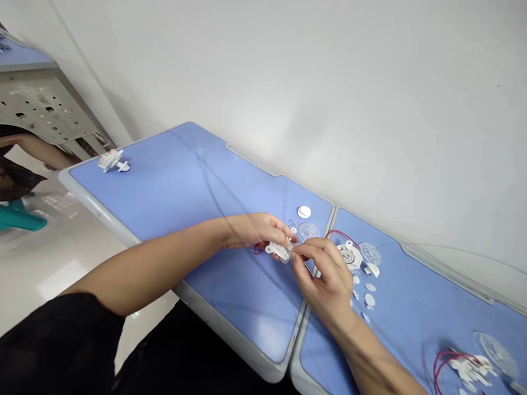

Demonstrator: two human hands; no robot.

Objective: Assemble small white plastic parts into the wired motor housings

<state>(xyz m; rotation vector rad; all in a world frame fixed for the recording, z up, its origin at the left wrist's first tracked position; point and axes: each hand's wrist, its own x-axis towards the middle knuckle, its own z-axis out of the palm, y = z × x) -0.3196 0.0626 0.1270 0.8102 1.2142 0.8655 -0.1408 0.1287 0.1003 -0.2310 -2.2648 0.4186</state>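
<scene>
My left hand (263,230) grips a small white plastic part (278,250) with red wire (258,249) trailing from it, just above the blue table. The fingers of my right hand (323,269) are pinched together at the right end of this part; whatever sits between the fingertips is too small to make out. Just beyond my hands lie a clear plastic disc (308,231) and a white round cap (304,212). Right of my right hand is a white round housing (349,256) with a red wire, beside another clear disc (370,253).
Several small white pieces (370,299) lie on the right table (415,307). More wired white parts (471,368) are at lower right. A white assembly (111,160) sits at the left table's far left corner. A wall (329,99) runs behind; another person's arm (43,149) shows at left.
</scene>
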